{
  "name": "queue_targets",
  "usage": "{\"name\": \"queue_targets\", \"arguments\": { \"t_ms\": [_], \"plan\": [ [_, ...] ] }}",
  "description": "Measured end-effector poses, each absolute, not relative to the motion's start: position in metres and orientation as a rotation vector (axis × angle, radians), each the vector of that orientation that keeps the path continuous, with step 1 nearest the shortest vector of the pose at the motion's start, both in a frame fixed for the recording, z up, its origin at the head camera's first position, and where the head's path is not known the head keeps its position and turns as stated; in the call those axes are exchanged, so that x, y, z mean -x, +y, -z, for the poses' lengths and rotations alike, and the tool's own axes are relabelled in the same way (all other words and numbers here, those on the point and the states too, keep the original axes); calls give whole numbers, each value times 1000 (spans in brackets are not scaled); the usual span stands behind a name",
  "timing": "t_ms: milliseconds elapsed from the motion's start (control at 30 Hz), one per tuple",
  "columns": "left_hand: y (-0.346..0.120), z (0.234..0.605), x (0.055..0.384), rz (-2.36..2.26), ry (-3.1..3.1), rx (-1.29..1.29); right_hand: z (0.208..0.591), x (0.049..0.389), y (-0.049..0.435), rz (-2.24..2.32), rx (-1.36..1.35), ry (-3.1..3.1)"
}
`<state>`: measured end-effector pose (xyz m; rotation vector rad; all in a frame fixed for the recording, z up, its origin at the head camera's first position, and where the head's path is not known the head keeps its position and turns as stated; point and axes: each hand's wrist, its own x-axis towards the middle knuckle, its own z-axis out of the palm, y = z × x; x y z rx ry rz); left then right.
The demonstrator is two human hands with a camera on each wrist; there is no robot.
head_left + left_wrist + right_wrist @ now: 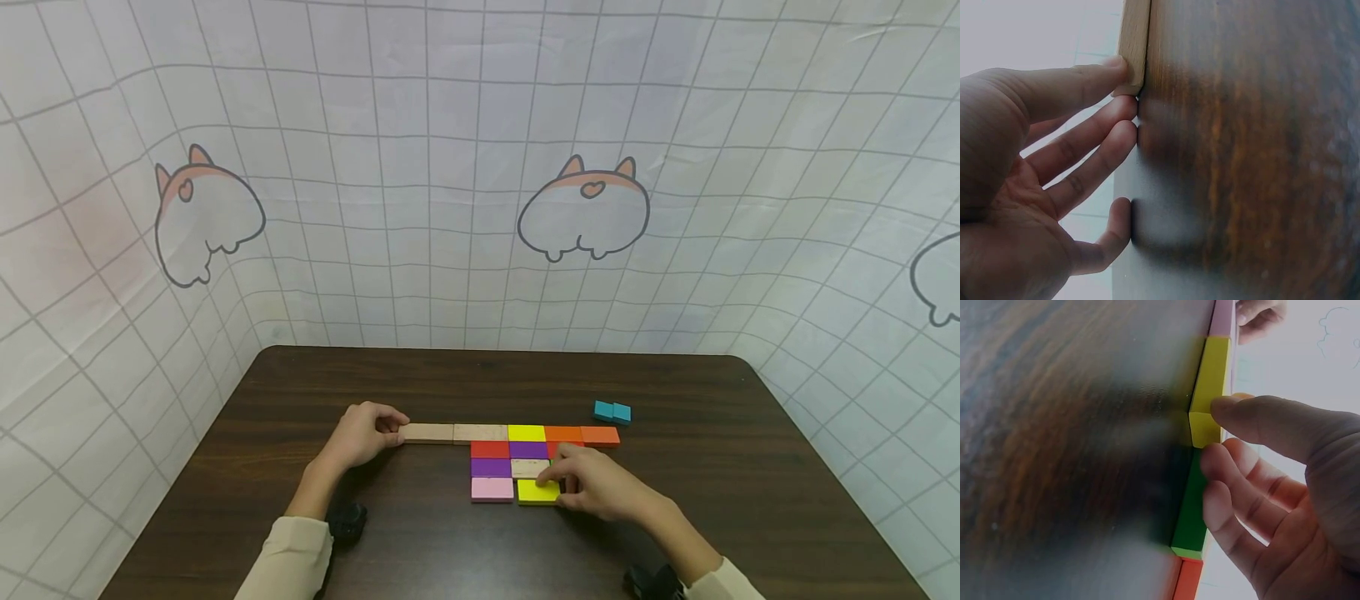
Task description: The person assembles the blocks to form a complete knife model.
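Flat coloured blocks lie edge to edge in rows on the table. My left hand (366, 434) pinches the left end of a plain wooden block (427, 433), the leftmost in the top row. In the left wrist view its thumb presses the side of that block (1134, 44), while other fingertips touch the table. My right hand (603, 483) pinches a yellow block (534, 493) in the bottom row, right of a pink block (492, 490). The right wrist view has the thumb on the yellow block's corner (1210, 378); fingers touch a green block (1191, 512) beside it.
Two blue blocks (612, 412) lie apart, behind the right end of the top row. That row also holds a second wooden block (480, 432), a yellow block (527, 433) and two orange blocks (600, 436). A white gridded cloth (480, 292) surrounds the dark table (420, 542).
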<state>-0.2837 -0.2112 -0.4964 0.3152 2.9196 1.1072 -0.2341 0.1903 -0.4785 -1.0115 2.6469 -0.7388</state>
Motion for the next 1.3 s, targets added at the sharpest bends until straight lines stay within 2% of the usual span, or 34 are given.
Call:
{"name": "queue_targets", "arguments": {
  "t_ms": [1300],
  "plan": [
    [-211,495,284,-1100,2917,-308,475,243,183,691,1028,2605]
  ]
}}
